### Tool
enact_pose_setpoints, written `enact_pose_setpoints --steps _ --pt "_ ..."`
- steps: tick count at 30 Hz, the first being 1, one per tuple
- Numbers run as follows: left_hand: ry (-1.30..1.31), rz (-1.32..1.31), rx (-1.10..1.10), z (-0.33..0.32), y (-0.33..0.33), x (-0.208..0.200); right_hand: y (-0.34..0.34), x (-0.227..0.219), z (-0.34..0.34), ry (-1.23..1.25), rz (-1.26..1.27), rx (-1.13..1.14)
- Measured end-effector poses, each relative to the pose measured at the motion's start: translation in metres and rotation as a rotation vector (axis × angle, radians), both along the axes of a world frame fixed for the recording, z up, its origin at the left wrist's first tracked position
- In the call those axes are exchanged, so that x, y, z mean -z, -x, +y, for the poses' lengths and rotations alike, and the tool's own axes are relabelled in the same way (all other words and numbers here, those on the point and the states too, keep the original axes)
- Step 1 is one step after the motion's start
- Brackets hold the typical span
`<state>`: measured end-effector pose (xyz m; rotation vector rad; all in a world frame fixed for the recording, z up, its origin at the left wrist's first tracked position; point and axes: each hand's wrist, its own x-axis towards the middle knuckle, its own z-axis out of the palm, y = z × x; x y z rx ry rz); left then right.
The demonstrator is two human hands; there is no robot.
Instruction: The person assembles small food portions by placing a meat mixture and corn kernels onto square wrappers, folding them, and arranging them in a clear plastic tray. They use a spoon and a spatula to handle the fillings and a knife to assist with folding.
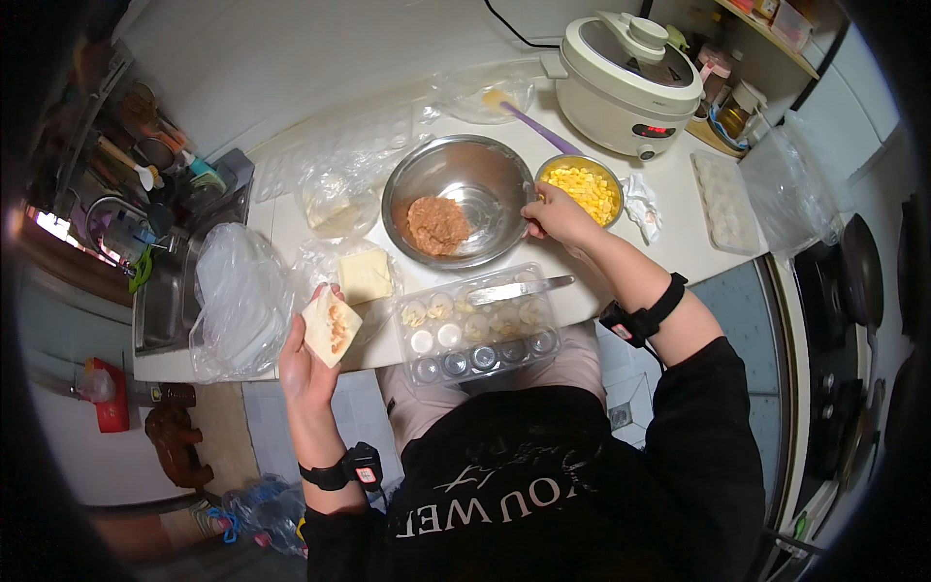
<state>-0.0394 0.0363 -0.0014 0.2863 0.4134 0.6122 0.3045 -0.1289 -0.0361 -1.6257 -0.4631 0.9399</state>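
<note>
My left hand (308, 361) holds a square wonton wrapper (332, 326) with minced meat smeared down its middle. Between the steel mixing bowl (465, 150) and the bowl of corn kernels (588, 190) is my right hand (561, 218), fingers curled together at the steel bowl's right rim; what they pinch, if anything, is hidden. A lump of minced meat (436, 226) lies in the steel bowl. Stacked wrappers (365, 276) rest on plastic beside my left hand. In front is a clear compartment tray (448, 337), partly filled with pale wontons, with a flat metal spreader (521, 289) across it.
A white electric cooker (630, 92) stands at the back right, near a purple-handled spatula (538, 126). Crumpled tissue (642, 209) and another filled tray (724, 202) are to the right. Plastic bags (242, 301) lie at left by the sink (160, 315).
</note>
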Motion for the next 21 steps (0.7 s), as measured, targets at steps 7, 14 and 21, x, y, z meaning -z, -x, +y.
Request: enact_pose_setpoints --steps 7,14,21 --pt "-0.047 0.014 0.01 0.002 0.005 0.0 -0.015 0.0 0.011 0.002 -0.002 -0.094" --pt "0.04 -0.142 0.073 0.009 -0.006 0.008 -0.004 -0.025 -0.005 0.045 -0.967 -0.028" --pt "0.007 -0.117 0.009 0.003 0.008 0.013 0.045 -0.026 -0.087 0.017 -1.212 -0.197"
